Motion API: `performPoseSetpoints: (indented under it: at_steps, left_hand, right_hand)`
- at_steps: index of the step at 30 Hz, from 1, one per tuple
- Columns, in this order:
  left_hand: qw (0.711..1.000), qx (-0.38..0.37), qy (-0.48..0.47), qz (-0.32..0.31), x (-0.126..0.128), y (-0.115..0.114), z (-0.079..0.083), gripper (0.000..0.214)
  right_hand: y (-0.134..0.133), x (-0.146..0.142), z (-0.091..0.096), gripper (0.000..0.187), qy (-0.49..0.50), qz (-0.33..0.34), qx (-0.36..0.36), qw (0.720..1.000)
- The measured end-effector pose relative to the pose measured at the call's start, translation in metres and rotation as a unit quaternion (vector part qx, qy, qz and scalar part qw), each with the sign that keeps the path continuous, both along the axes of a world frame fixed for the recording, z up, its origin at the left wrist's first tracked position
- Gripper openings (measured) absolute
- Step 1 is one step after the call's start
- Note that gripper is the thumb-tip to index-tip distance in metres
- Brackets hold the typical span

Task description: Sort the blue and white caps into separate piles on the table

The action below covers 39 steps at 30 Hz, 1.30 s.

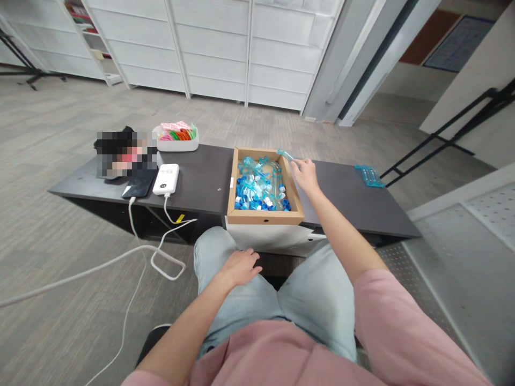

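Note:
My right hand [306, 174] reaches over the right rim of a cardboard box [265, 217] on the dark table [201, 179]. Its fingers pinch a clear blue tube [285, 155] held above the box's far right corner. The box holds several clear blue tubes and blue and white caps [259, 187]. My left hand [240, 266] rests flat on my left knee, fingers loosely spread, holding nothing.
Further blue tubes [370, 175] lie on the table's right end. A white power bank [166, 179] with a cable, a black phone [139, 188] and a white tray of coloured bands [177, 136] sit at the left. White cabinets stand behind.

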<state>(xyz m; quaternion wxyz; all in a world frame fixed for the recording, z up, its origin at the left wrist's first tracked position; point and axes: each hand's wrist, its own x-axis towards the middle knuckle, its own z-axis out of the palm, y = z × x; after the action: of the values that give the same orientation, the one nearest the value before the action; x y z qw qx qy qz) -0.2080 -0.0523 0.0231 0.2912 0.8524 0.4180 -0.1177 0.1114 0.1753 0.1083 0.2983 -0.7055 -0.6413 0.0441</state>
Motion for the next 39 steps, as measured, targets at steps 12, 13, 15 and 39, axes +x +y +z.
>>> performPoseSetpoints:
  at_steps: [12,13,15,39]
  left_hand:
    - [0.999,0.0,0.048,-0.003,-0.003,0.001,0.004,0.05]
    - [0.999,0.001,0.052,-0.008,-0.002,0.001,0.003,0.051]
    - [0.998,0.004,0.06,-0.014,-0.004,0.002,-0.001,0.051]
    - [0.874,0.126,-0.201,0.423,-0.075,-0.017,-0.016,0.034]
  right_hand:
    - [-0.001,0.058,-0.008,0.061,-0.002,-0.075,-0.074,0.994]
    - [-0.01,0.078,-0.011,0.059,-0.002,-0.097,-0.087,0.991]
    - [-0.03,0.118,-0.02,0.056,-0.007,-0.143,-0.108,0.984]
    - [-0.057,0.319,-0.071,0.057,-0.081,-0.239,-0.067,0.965]
